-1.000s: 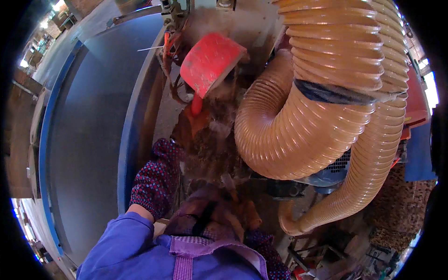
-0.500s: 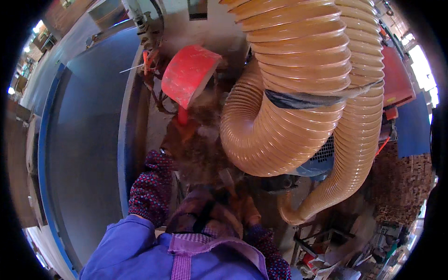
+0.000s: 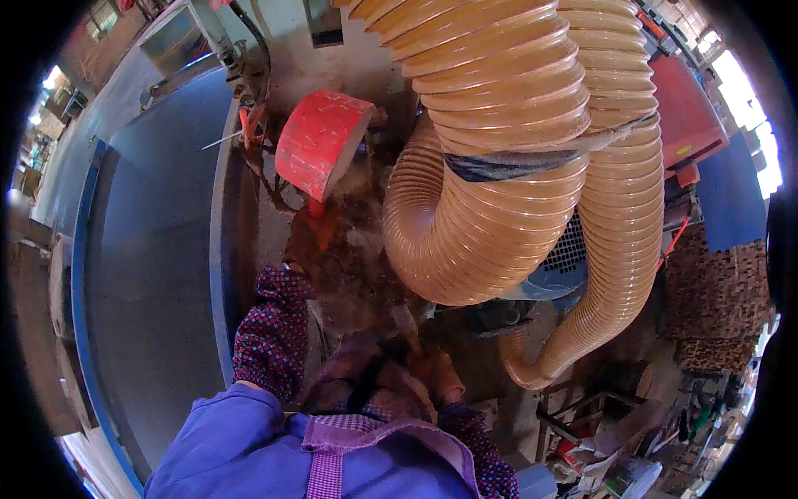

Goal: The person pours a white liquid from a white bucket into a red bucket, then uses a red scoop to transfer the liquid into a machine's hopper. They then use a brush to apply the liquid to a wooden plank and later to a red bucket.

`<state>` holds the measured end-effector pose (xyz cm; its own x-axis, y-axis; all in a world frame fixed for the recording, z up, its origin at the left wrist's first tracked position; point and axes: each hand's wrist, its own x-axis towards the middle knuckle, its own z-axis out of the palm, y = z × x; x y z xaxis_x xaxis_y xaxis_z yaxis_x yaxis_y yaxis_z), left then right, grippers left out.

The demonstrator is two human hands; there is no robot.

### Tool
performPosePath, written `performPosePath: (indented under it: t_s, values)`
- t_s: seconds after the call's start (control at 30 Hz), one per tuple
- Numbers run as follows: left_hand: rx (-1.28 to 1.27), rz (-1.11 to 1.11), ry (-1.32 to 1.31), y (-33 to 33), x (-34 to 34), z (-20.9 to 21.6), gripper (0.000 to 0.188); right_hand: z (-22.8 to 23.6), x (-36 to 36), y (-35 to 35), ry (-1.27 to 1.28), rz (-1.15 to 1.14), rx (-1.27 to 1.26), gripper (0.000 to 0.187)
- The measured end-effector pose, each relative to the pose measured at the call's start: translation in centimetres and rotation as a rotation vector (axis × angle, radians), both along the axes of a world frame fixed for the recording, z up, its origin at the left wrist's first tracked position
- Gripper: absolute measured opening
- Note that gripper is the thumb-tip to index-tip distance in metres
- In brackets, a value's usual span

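Note:
My left hand [image 3: 309, 237], in an orange-brown glove, reaches forward below a curved red housing-like piece [image 3: 320, 141] with worn paint. It is close to that piece's narrow red neck; whether they touch is unclear. Dusty haze and shadow hide its fingers. Nearer my body, my right hand [image 3: 436, 370] is in a similar glove with the fingers bent inward. A pale narrow strip [image 3: 405, 318] shows just ahead of these fingers. Between the hands lies a blurred brown mass [image 3: 353, 274] whose kind I cannot make out. Patterned sleeves cover both forearms.
Large ribbed tan hoses [image 3: 507, 183], tied with a dark band, hang close ahead on the right. A dark panel with blue edges [image 3: 158, 249] stands along my left. A red box [image 3: 686, 108] and cluttered racks [image 3: 598, 424] are further right.
The whole view has turned slightly, so the hoses appear further left and a little higher. Both hands stay in nearly the same place.

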<state>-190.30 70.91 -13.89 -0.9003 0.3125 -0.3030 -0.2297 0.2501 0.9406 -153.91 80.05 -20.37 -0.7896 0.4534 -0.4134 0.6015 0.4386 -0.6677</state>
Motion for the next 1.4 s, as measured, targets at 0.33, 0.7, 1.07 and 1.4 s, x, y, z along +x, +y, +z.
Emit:
performPosePath:
  t_s: [0.33,0.7,1.07,1.4]
  values:
    - [0.018,-0.007,-0.017,-0.7,1.5,2.8,0.021,4.4,-1.8,-0.5,0.007,0.132,0.154,0.031]
    - [-0.139,0.054,0.223,-0.7,-1.0,-3.2,0.033,1.6,-0.4,-1.0,-0.038,0.184,0.144,0.024]
    - [0.085,0.024,0.169,-1.0,-0.4,-1.1,0.030,5.2,-1.4,-2.0,-0.056,-0.081,-0.064,0.037]
    - [0.345,-0.092,0.462,-3.2,-5.9,-10.6,0.017,0.9,-0.7,-2.9,-0.071,-0.122,-0.090,0.037]
